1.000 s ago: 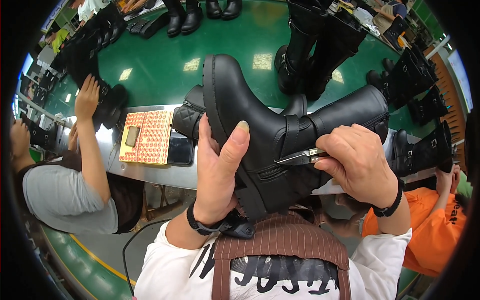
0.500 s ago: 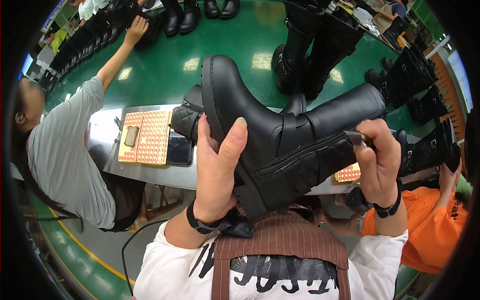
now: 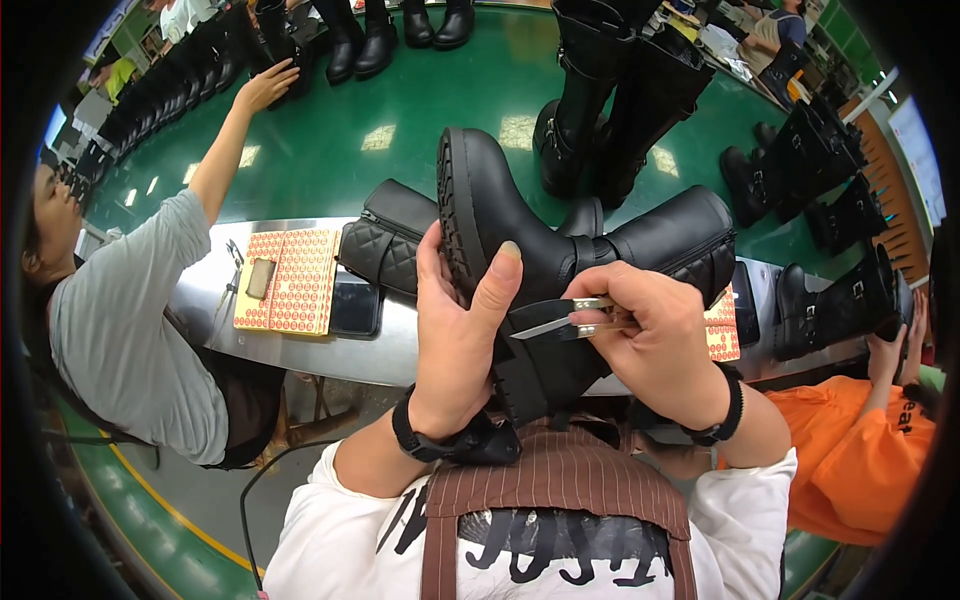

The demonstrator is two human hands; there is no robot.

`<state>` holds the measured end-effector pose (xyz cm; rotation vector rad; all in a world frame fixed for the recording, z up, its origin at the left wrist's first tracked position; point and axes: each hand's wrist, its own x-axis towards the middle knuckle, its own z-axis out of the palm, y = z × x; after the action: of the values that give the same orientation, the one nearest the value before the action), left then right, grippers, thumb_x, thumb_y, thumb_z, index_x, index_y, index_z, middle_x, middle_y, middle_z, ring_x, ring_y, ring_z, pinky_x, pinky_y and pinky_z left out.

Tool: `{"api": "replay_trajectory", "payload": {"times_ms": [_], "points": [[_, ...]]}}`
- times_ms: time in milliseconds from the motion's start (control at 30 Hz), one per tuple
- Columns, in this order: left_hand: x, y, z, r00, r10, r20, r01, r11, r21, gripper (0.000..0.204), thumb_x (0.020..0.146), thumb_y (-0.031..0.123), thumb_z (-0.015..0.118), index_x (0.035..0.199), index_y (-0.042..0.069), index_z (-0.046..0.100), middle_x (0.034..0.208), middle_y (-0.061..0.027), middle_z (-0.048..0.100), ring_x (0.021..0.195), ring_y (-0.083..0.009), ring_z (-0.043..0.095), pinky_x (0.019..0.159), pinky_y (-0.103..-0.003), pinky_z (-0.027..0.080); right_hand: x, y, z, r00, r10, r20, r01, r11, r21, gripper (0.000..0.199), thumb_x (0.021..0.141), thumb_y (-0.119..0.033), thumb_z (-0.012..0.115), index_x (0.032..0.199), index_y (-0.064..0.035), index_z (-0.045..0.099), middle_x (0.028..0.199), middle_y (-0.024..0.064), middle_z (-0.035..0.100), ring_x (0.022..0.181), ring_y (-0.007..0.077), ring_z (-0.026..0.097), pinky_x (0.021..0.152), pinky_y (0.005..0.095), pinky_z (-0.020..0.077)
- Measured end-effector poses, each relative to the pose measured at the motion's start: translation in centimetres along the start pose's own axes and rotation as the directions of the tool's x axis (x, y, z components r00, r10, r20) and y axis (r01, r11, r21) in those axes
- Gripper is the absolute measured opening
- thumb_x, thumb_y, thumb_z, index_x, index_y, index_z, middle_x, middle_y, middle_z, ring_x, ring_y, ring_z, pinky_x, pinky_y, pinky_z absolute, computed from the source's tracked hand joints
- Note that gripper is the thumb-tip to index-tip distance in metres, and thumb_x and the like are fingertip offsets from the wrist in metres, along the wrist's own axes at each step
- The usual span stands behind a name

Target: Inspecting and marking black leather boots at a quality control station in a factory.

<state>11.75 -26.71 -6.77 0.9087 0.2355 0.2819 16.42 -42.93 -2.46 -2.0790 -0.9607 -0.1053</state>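
Note:
A tall black boot with a thick lugged sole lies sideways in front of me, its shaft pointing right. My left hand grips it around the foot and sole, thumb on the upper. My right hand holds small metal snips, their blades pointing left against the boot near its ankle strap. A second black boot with a quilted shaft lies behind on the steel table.
A red dotted sheet and a dark phone lie on the table. A person in grey at left reaches toward boots on the green conveyor. A person in orange sits at right. More black boots stand around.
My right hand came back from the boot's shaft top to the ankle area with the snips. The boot has tilted slightly. The person at left stays stretched toward the conveyor.

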Motion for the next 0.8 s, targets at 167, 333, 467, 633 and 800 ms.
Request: {"api": "replay_trajectory", "payload": {"times_ms": [167,333,467,633,800], "points": [[0.0,-0.3,0.1,1.0,0.019,0.023,-0.018,0.999,-0.048,0.075,0.092,0.023,0.072,0.144,-0.003,0.024,0.126,-0.0084,0.052,0.112,-0.0137,0.052,0.099,-0.029,0.042,0.4,0.3,-0.5,0.966,0.198,-0.165,-0.183,0.978,0.102,0.018,0.083,0.006,0.066,0.098,-0.0034,0.061,0.07,0.0035,0.058,0.061,0.008,0.055,0.057,0.0251,0.0452],[0.2,0.1,-0.4,0.998,0.005,0.059,0.0,0.996,-0.084,0.071,0.093,0.023,0.07,0.143,-0.002,0.026,0.126,-0.0084,0.052,0.112,-0.0138,0.053,0.1,-0.029,0.043,-0.4,0.9,-4.4,0.999,-0.046,-0.022,0.04,0.975,-0.221,0.021,0.086,-0.014,0.072,0.095,0.0,0.059,0.076,0.0067,0.057,0.066,0.0197,0.058,0.059,0.0296,0.0471],[0.2,0.0,-0.4,0.993,0.004,0.12,0.013,0.99,-0.143,0.068,0.093,0.024,0.069,0.141,-0.001,0.028,0.126,-0.0088,0.052,0.112,-0.0143,0.054,0.099,-0.031,0.045,-1.1,2.5,-3.9,0.98,-0.199,0.033,0.199,0.928,-0.314,0.031,0.082,-0.032,0.074,0.09,-0.0042,0.061,0.072,0.0074,0.054,0.061,0.0245,0.054,0.056,0.0361,0.0437],[0.1,-0.1,-0.1,0.992,-0.012,0.128,0.031,0.988,-0.149,0.067,0.093,0.025,0.069,0.141,-0.001,0.029,0.128,-0.0092,0.051,0.114,-0.0151,0.054,0.1,-0.032,0.044,-1.3,3.0,-3.3,0.958,-0.282,0.056,0.279,0.863,-0.421,0.034,0.081,-0.038,0.07,0.086,-0.0064,0.06,0.069,0.0052,0.052,0.06,0.0242,0.053,0.055,0.0357,0.0422],[-0.2,-0.1,0.0,0.99,-0.014,0.139,0.033,0.991,-0.132,0.069,0.092,0.026,0.07,0.141,-0.001,0.029,0.129,-0.0097,0.05,0.116,-0.0159,0.053,0.102,-0.033,0.043,-1.4,2.7,-3.5,0.955,-0.294,0.052,0.286,0.851,-0.44,0.034,0.082,-0.04,0.069,0.085,-0.007,0.06,0.068,0.0049,0.05,0.06,0.0239,0.053,0.055,0.0356,0.0411]]}}
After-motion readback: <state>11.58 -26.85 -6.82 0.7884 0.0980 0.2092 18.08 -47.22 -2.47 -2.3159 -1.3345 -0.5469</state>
